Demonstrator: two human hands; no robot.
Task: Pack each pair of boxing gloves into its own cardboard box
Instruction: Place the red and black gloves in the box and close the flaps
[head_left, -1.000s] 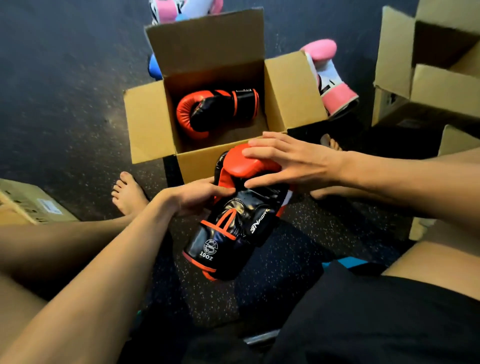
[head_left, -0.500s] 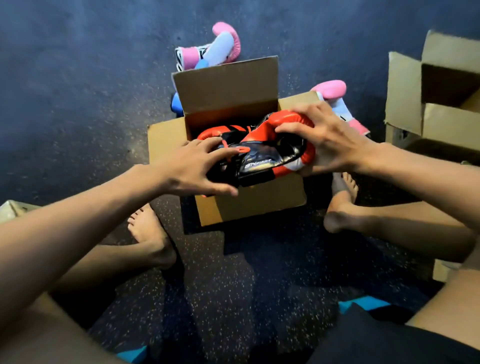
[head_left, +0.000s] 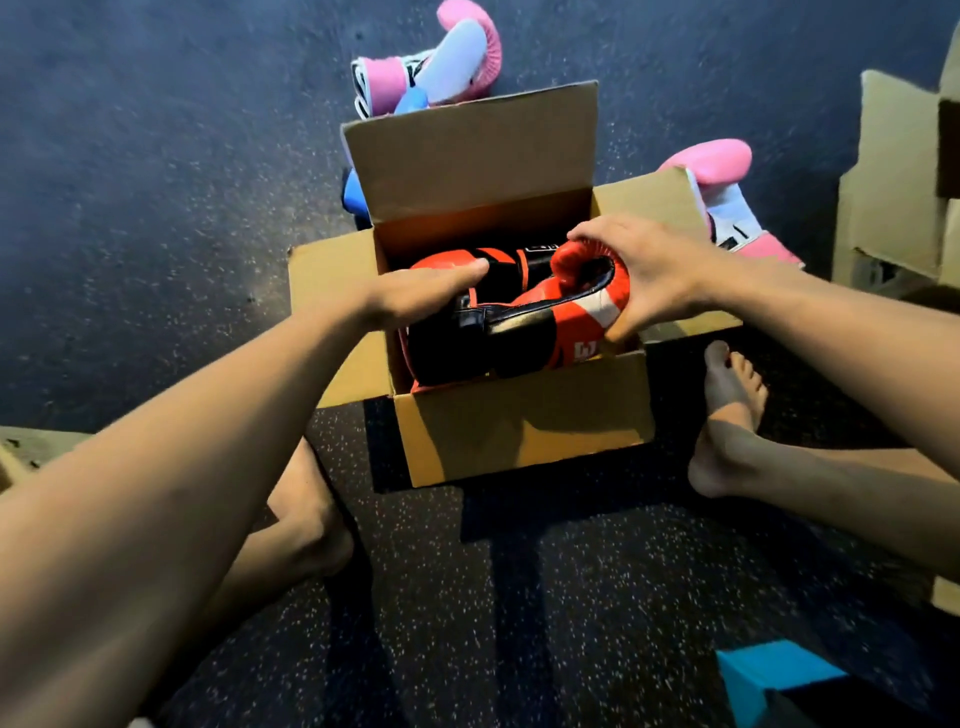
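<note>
While sitting on the dark speckled floor (head_left: 156, 156) with a bare foot at each side of the open cardboard box (head_left: 524, 431), holds a red-and-black glove (head_left: 519, 332) lengthwise in its mouth, partly below the front wall. Clamps the left grip (head_left: 410, 301) on the cuff end, fingers over the top, thumb beneath; wraps the right grip (head_left: 654, 280) round the padded red end by the right wall. Behind, deeper in the same box, the second red-and-black glove (head_left: 452, 260). Beyond the back flap, a pink glove (head_left: 457, 57); past the right flap, another pink one (head_left: 727, 176). At far right, more cardboard boxes (head_left: 893, 182).
</note>
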